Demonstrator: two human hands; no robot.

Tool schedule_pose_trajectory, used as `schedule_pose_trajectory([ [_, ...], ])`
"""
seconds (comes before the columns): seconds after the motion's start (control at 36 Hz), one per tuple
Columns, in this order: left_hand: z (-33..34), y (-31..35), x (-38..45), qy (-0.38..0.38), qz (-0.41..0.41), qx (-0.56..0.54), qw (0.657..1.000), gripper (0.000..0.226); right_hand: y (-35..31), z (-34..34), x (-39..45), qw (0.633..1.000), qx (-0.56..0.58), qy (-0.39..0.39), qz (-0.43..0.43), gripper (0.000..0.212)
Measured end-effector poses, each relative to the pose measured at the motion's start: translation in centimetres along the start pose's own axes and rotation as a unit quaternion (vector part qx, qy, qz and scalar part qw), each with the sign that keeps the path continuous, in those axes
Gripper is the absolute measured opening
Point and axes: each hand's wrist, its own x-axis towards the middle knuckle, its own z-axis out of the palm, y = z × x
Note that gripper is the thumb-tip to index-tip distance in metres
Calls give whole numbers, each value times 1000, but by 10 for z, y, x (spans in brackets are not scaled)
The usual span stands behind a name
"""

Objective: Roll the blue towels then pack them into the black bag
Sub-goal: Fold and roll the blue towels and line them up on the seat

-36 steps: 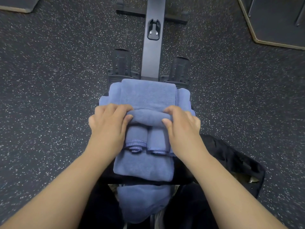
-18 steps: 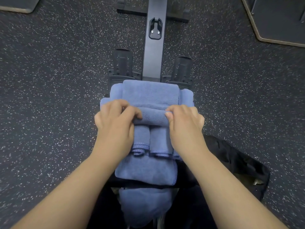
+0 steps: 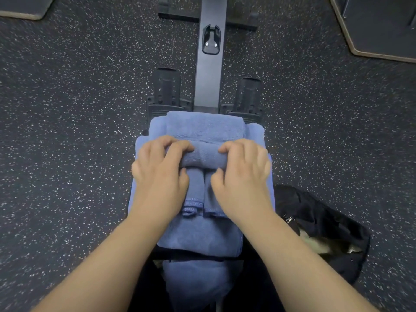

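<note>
- Standing over this, the biggest thing around is the speckled rubber gym floor (image 3: 78, 131), with a rowing machine rail (image 3: 210, 70) running up the middle and a footrest on each side of it.
- Next down is the black bag (image 3: 326, 224), slumped on the floor at the person's right with its mouth gaping open. Nothing blue is visible inside, so I'd guess packing hasn't started.
- Then the stack of blue towels (image 3: 202, 129), piled on what looks like the rower's seat, with another towel hanging off the near edge.
- On top of the stack sits the towel roll (image 3: 206, 155), lying crosswise and only partly wound.
- Left hand (image 3: 161, 174) and right hand (image 3: 244, 176) each have fingers curled over one end of the roll, thumbs tucked under, pinching it tight.
- What could go wrong: uneven pressure between the hands would probably make the roll cone out or loosen. Pushing too hard could also drag the whole stack off its narrow perch.
</note>
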Motion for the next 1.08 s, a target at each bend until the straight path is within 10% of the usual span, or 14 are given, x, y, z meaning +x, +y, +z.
schedule_pose_trajectory([
  [0.64, 2, -3, 15, 13, -7, 12, 1000, 41, 7, -7, 10, 998, 45, -46, 15, 35],
  [1.08, -3, 4, 20, 51, 11, -169, 984, 54, 11, -6, 13, 980, 193, -38, 14, 44],
])
